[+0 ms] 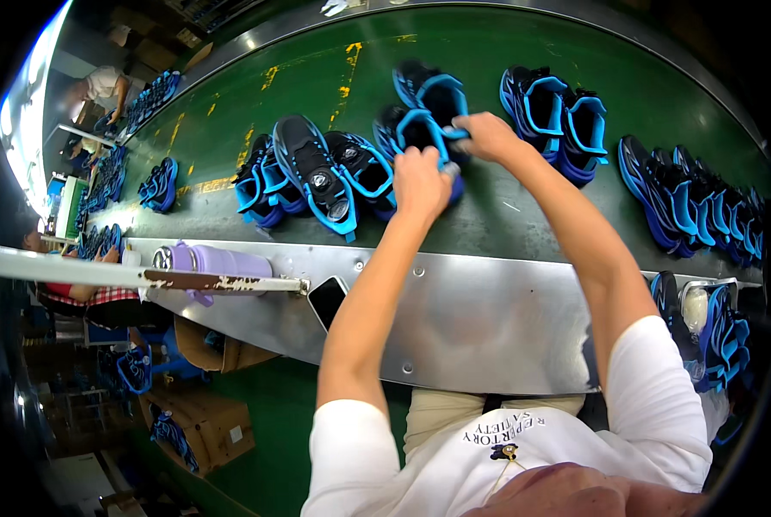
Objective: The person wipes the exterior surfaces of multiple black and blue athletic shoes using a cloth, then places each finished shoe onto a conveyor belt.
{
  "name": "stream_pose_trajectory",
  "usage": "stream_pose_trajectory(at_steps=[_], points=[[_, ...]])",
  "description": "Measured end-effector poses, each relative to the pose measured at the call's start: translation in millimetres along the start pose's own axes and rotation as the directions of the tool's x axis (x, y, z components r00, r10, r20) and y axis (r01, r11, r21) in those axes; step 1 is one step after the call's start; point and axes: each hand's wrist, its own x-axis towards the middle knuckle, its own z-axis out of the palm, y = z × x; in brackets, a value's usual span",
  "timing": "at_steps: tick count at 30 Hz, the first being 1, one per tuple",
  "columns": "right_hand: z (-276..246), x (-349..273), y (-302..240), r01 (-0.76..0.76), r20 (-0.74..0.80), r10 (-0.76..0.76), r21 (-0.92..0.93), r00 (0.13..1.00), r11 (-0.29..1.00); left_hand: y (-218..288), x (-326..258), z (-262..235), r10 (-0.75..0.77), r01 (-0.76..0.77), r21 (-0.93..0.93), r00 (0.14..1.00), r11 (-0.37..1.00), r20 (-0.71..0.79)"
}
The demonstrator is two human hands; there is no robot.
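A pair of black sneakers with bright blue trim is under my hands on the green conveyor belt [308, 77]. My left hand [422, 183] is closed on the heel collar of the nearer sneaker [391, 129]. My right hand [487, 138] pinches the heel of the farther sneaker [420, 82], a bit blurred by motion. My fingers hide part of both heels. Just left of my left hand, a single sneaker [317, 168] lies slanted among other matching sneakers [269, 177]. Another pair [545, 108] stands to the right of my right hand.
A row of sneakers [687, 198] lines the belt's right side. Along the near metal ledge [472, 319] lie a phone [328, 302] and a purple bottle [222, 261], beside a chipped metal bar [205, 282]. Cardboard boxes [217, 422] sit below left. Other people work at far left.
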Motion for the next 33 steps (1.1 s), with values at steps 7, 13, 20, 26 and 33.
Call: stream_pose_trajectory(at_steps=[7, 13, 20, 26, 33], points=[[-93.4, -211.1, -55.7, 0.107, 0.476, -0.255, 0.317, 0.842, 0.943, 71.9, -175.4, -119.5, 0.351, -0.223, -0.326, 0.840, 0.919, 0.414], [-88.9, -380.9, -82.3, -0.027, 0.658, -0.094, 0.171, 0.747, 0.985, 105.8, -258.7, -140.2, 0.368, -0.137, -0.421, 0.757, 0.897, 0.539], [-141.2, -358.1, -121.3, 0.148, -0.120, -0.144, 0.029, 0.982, 0.989, 117.3, -239.3, -139.9, 0.099, -0.071, -0.281, 0.991, 0.957, 0.088], [-66.4, -350.9, -61.6, 0.103, -0.117, -0.080, 0.203, 0.990, 0.974, 109.8, -223.1, -96.0, 0.307, -0.210, -0.349, 0.918, 0.913, 0.251], [-62.7, -364.9, -108.3, 0.010, -0.170, 0.024, 0.193, 0.985, 0.981, 115.7, -226.2, -95.9, 0.333, -0.269, -0.259, 0.911, 0.927, 0.244]])
